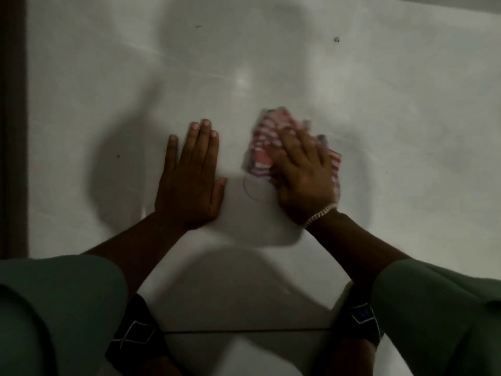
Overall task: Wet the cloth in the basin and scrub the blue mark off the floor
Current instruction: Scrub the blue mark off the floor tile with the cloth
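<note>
A red-and-white striped cloth (pixel 267 142) lies on the white tiled floor (pixel 379 118), and my right hand (pixel 303 175) presses flat on top of it, blurred by motion. A faint blue curved line, the blue mark (pixel 248 189), shows on the floor just below the cloth's left edge; the rest of it is hidden under the cloth and hand. My left hand (pixel 192 180) rests palm down on the bare floor to the left of the cloth, fingers together and extended, holding nothing. No basin is in view.
A dark strip, a wall base or door frame (pixel 13 131), runs down the left edge. A tile joint (pixel 244 332) crosses the floor near my knees (pixel 54 308). Small dark specks (pixel 337 39) dot the tile farther away.
</note>
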